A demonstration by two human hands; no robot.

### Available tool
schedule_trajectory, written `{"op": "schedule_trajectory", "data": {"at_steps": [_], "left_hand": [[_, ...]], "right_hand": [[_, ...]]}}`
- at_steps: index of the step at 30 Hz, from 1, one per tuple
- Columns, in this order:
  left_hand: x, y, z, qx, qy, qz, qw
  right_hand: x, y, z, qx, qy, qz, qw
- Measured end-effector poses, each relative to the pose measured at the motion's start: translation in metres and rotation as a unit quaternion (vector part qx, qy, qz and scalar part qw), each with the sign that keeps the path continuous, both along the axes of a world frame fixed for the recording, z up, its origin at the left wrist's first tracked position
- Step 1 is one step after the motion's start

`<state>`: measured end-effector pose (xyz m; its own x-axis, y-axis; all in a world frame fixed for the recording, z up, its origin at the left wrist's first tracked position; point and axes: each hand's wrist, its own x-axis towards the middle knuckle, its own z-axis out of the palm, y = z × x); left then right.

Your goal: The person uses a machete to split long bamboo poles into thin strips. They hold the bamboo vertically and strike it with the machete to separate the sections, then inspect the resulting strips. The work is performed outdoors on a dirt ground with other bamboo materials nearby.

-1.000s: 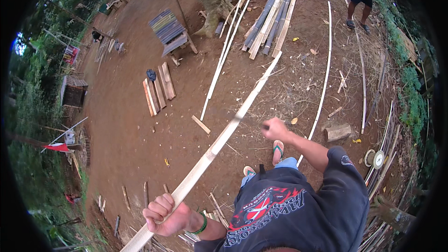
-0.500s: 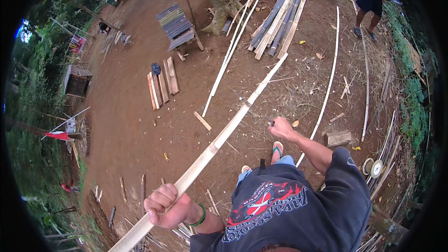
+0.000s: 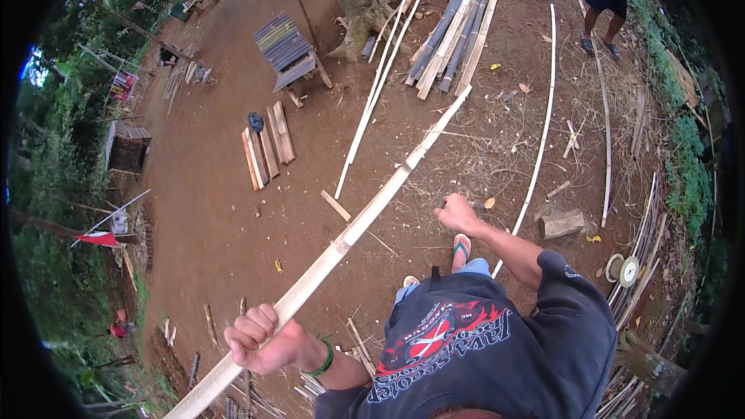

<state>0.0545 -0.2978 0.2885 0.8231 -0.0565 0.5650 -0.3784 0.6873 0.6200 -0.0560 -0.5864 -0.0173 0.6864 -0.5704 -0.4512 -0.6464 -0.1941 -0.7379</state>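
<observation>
The left hand [image 3: 260, 337] was curled into a full fist around a long pale split bamboo strip [image 3: 349, 233], fingers wrapped over its top side, the wrist bearing a green band [image 3: 327, 358] and the forearm coming in from the lower edge. The strip ran on a diagonal — from the lower left corner, through that fist, up and right to its far end near a stack of bamboo poles [image 3: 454, 27]. The right arm was stretched forward and slightly bent at the elbow, and the right hand [image 3: 458, 213] was closed in a fist just right of the strip; what it gripped was too small to make out, and whether it touched the strip I could not tell. Below it showed the person's feet in sandals [image 3: 461, 247] on bare brown earth [image 3: 217, 217]. A short row of flat boards [image 3: 268, 143] lay on the ground to the left, with a small slatted bench [image 3: 285, 46] beyond them. A thin curved bamboo sliver [image 3: 543, 120] lay right of the hand — near it a squat wooden block [image 3: 562, 223]. Two round flat rolls [image 3: 621, 270], pale with green rims, sat at the right edge by bundled slats. At far left a red flag-like cloth [image 3: 98, 238] hung on a thin pole. Another person's legs [image 3: 599, 27] stood at the top right, well apart.
</observation>
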Motion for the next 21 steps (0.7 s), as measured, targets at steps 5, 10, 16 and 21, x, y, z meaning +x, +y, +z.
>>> {"op": "schedule_trajectory", "data": {"at_steps": [5, 10, 16, 21], "left_hand": [[0.005, -0.009, -0.001, -0.02, 0.007, -0.001, 1.0], [0.001, -0.023, 0.001, -0.01, 0.005, 0.008, 1.0], [0.009, -0.009, -0.004, -0.027, 0.025, 0.042, 0.998], [-0.003, -0.022, 0.015, -0.026, 0.011, -0.004, 1.0]], "right_hand": [[0.002, 0.024, 0.065, -0.144, -0.157, 0.271, 0.939], [-0.008, -0.059, -0.047, -0.116, 0.072, 0.008, 0.991], [0.005, 0.042, 0.072, -0.094, -0.15, 0.229, 0.957], [-0.068, -0.115, -0.144, -0.081, 0.207, -0.14, 0.965]]}}
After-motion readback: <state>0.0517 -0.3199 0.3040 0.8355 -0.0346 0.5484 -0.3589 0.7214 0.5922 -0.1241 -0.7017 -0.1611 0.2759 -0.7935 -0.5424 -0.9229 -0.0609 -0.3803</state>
